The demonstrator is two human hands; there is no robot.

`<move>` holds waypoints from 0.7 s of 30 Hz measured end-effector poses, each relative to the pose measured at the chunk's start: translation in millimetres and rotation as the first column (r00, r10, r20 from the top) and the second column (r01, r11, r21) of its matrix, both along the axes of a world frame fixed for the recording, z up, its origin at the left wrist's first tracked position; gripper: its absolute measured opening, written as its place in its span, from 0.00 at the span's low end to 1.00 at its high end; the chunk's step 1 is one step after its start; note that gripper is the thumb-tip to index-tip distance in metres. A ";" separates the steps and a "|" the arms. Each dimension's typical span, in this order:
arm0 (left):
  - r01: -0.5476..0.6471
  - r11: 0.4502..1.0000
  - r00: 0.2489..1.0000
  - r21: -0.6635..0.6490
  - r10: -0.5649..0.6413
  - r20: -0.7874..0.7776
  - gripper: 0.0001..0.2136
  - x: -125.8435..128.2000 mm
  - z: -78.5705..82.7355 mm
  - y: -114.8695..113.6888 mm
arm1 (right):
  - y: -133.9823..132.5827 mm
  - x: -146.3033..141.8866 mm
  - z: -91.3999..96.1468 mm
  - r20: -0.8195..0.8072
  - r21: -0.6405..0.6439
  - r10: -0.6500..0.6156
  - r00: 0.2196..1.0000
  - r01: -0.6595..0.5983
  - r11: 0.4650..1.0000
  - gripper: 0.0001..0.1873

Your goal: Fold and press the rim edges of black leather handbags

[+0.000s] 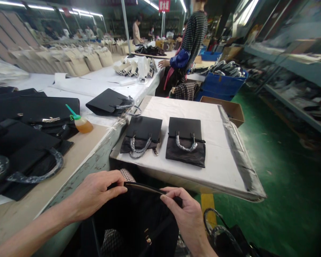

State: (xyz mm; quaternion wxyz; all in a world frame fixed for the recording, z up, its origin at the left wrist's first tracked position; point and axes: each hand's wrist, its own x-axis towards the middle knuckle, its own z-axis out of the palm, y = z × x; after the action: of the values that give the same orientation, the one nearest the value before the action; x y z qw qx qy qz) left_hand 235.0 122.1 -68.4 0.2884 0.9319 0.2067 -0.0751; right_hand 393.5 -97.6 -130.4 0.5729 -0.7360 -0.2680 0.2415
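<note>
My left hand (103, 191) pinches the top edge of a black handbag (139, 214) at its left side. Farther right along the same edge, my right hand (183, 207) grips it between thumb and fingers. The bag hangs in front of my lap, and a small gold-coloured metal fitting (148, 238) shows low on it. Its lower part runs out of the picture. Ahead on the white-covered table (216, 150) lie two black handbags, the left one (146, 129) and the right one (185, 129), both with plastic-wrapped handles.
Left, a bench holds more black bags (29, 135) and a bottle of amber liquid (82, 125) with a green nozzle. Another black bag (107, 101) lies at the bench edge. A person (194, 43) stands beyond the table, near a blue bin (222, 85) and a cardboard box (234, 110).
</note>
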 end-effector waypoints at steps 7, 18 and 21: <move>-0.023 1.000 1.000 0.009 0.023 -0.004 0.11 -1.8 3.9 -3.1 | -1.1 -4.0 -5.2 0.028 0.041 -0.034 0.999 0.033 0.999 0.09; 0.296 0.955 0.953 -0.028 -0.297 -0.064 0.05 -14.2 17.9 -1.0 | -13.5 24.2 13.0 0.162 0.155 0.425 0.891 -0.448 0.881 0.07; 0.313 0.949 0.946 -0.024 -0.314 -0.077 0.06 -11.7 18.2 -1.0 | -14.1 26.1 14.1 0.154 0.149 0.436 0.887 -0.457 0.877 0.07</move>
State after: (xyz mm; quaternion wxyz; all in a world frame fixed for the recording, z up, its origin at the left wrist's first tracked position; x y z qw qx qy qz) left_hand 223.4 121.1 -50.2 0.2695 0.9476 0.0668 -0.1582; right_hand 419.6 -111.7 -116.3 0.5495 -0.6117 -0.4843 0.2989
